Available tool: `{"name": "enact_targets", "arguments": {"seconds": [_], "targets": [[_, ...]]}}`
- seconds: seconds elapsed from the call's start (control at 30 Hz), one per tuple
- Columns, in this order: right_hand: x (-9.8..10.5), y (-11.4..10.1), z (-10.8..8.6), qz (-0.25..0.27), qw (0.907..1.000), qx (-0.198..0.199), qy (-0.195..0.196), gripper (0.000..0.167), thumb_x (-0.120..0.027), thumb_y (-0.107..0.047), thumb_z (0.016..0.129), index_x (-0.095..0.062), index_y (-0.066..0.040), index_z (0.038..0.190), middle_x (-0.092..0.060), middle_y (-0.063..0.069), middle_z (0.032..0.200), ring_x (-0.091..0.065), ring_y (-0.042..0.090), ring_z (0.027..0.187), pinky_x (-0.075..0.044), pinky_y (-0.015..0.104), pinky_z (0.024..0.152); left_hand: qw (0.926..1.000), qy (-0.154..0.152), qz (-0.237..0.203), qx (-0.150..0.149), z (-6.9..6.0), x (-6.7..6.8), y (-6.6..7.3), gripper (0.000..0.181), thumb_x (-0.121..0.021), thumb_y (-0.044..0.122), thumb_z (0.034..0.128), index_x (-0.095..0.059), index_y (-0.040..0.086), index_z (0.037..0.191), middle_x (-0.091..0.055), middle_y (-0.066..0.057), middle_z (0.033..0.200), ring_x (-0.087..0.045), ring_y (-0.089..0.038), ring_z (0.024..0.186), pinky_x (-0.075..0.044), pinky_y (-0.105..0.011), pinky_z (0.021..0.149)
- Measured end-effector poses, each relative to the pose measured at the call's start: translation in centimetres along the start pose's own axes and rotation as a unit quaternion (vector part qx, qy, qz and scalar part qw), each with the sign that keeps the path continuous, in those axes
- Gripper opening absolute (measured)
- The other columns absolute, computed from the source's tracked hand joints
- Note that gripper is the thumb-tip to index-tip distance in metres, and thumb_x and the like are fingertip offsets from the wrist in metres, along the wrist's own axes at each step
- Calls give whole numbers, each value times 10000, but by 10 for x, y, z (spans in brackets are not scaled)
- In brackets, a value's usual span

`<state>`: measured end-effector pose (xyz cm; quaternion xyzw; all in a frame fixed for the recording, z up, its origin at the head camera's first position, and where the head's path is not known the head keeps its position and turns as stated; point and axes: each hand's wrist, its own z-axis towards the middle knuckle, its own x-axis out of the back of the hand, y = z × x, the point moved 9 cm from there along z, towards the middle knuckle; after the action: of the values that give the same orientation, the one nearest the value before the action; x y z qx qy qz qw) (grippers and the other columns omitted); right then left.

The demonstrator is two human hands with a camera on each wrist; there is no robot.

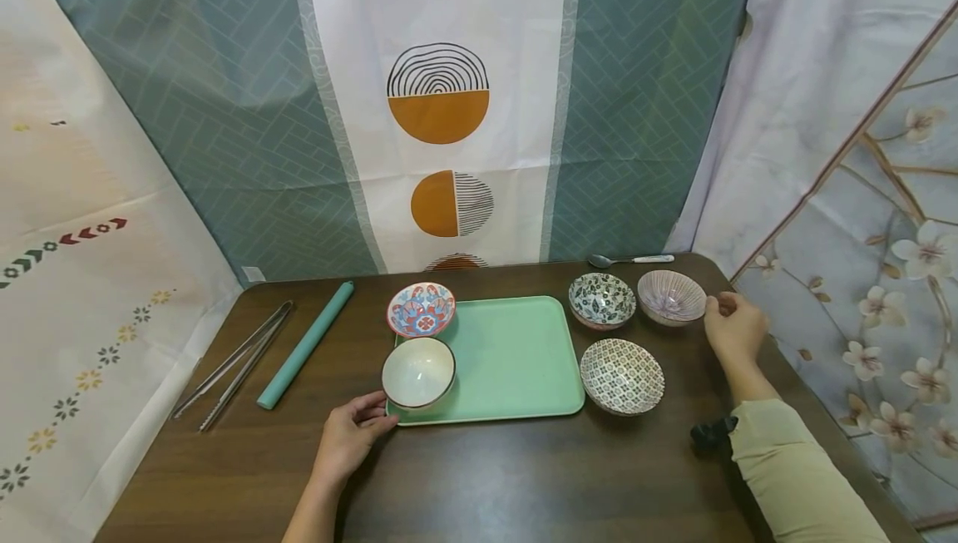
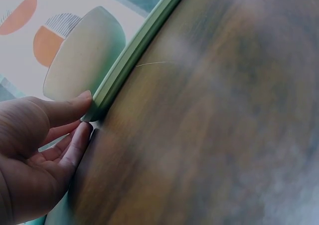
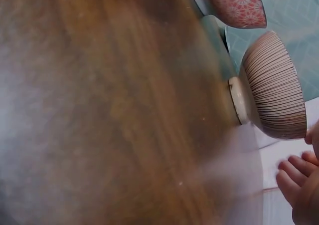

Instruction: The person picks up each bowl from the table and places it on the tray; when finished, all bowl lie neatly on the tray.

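My left hand (image 1: 352, 439) pinches the near left corner of a light green tray (image 1: 516, 360); in the left wrist view, the thumb (image 2: 75, 108) lies on the rim with fingers beneath. Just beyond, a cream bowl (image 1: 417, 372) sits over the tray's left side, with a red-and-blue patterned bowl (image 1: 421, 310) behind it. At the far right, my right hand (image 1: 737, 331) is beside a purple-striped bowl (image 1: 671, 298). One fingertip meets or nearly meets that bowl's rim in the right wrist view, where the other fingers (image 3: 294, 177) are loosely bent, apart from the striped bowl (image 3: 274, 90).
A leafy patterned bowl (image 1: 602, 300) and a larger patterned bowl (image 1: 622, 377) stand right of the tray. Behind them lies a spoon (image 1: 629, 261). Metal tongs (image 1: 235, 364) and a teal roll (image 1: 307, 345) lie on the left. Curtains border the wooden table (image 1: 524, 485).
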<state>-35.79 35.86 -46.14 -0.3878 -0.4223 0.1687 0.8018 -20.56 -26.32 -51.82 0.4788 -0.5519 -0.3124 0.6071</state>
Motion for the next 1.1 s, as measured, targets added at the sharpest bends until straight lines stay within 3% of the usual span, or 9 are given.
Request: {"name": "enact_targets", "arguments": {"seconds": [0.23,0.37,0.43,0.5,0.57,0.63,0.73,0.9,1.1], "targets": [[-7,-4,4,-461,9975,78,-521,388,-545,-221,972,-710,104,1107,-713,284,993,-624,463,939,-469,522,811,10000,11,-37,-27,1,-2,-1,411,-813,-19,829,-676,-104,1207,-714,-173,1011,-681,-209,930,-568,-193,739],[-10,0,4,-363,9965,-252,-714,382,-520,-162,967,-686,116,1170,-733,248,922,-596,487,1032,-437,453,820,10000,-32,-71,-36,1,-4,-1,415,-814,-16,830,-674,-105,1210,-713,-173,1013,-683,-223,939,-570,-197,742],[-10,3,3,-256,9959,-433,-748,381,-518,-146,971,-675,123,1192,-741,218,867,-666,421,971,-455,329,765,10000,-37,-80,-29,1,-4,-1,415,-814,-15,830,-673,-106,1210,-712,-173,1014,-682,-233,946,-570,-198,741],[-11,4,3,-128,9950,-558,-813,390,-514,-141,977,-658,134,1213,-744,202,849,-724,253,783,-440,191,658,10000,-31,-87,-14,0,-4,-1,413,-812,-18,831,-674,-106,1210,-712,-174,1017,-682,-242,951,-570,-199,740],[-11,4,2,-4,9945,-623,-837,393,-515,-133,973,-651,144,1216,-742,213,865,-663,71,538,-420,120,524,10000,-17,-92,-5,0,-3,-1,412,-812,-19,830,-675,-105,1209,-711,-174,1016,-682,-245,950,-571,-201,737],[-10,3,2,90,9943,-642,-843,388,-517,-124,970,-650,146,1215,-740,227,886,-562,-40,417,-433,121,457,10000,-18,-90,-10,0,-3,0,412,-812,-19,831,-675,-104,1210,-712,-174,1018,-682,-242,948,-571,-201,737],[-5,-1,4,89,9958,-577,-711,372,-529,-125,967,-667,130,1202,-738,230,889,-477,-119,394,-410,104,459,10000,-23,-94,-23,0,-3,0,414,-811,-20,831,-673,-106,1212,-712,-178,1018,-683,-234,941,-570,-199,736],[5,-14,8,165,9970,-543,-525,391,-530,-174,974,-681,83,1227,-746,207,901,-485,-119,415,-421,112,475,10000,11,-58,1,0,-2,-1,417,-809,-25,831,-668,-113,1214,-713,-184,1015,-688,-234,936,-567,-192,732],[15,-39,8,366,9978,-427,-360,382,-563,-222,973,-703,17,1235,-717,251,1034,-475,-148,467,-430,95,537,10000,32,9,-2,1,0,-3,425,-814,-18,829,-665,-116,1214,-716,-186,999,-702,-244,923,-567,-193,728]]}}
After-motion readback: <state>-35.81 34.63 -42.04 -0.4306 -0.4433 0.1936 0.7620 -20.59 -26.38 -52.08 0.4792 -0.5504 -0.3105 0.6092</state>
